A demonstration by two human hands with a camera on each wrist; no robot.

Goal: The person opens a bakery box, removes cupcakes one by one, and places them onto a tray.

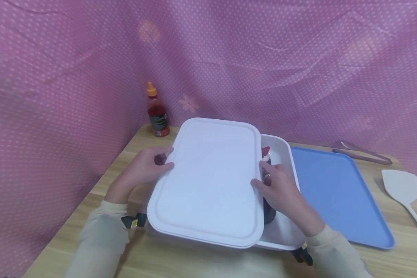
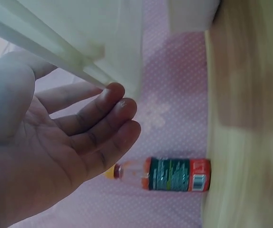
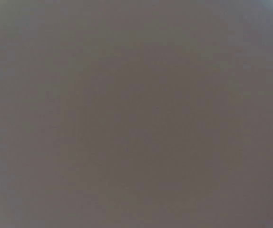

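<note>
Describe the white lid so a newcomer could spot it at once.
On the table, left of the blue tray, is the white bin. Partly over it is the white lid, held by the left hand and right hand. It is flat, unlike the walled bin, and white, unlike the tray.

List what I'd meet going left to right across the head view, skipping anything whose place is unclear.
Left hand, white lid, right hand, blue tray, white spatula.

Markings: no legible text.
Bottle (image 2: 158,175): green label (image 2: 170,175), print too blurred to read; 1 barcode (image 2: 199,182) near the base, digits unreadable.
</note>
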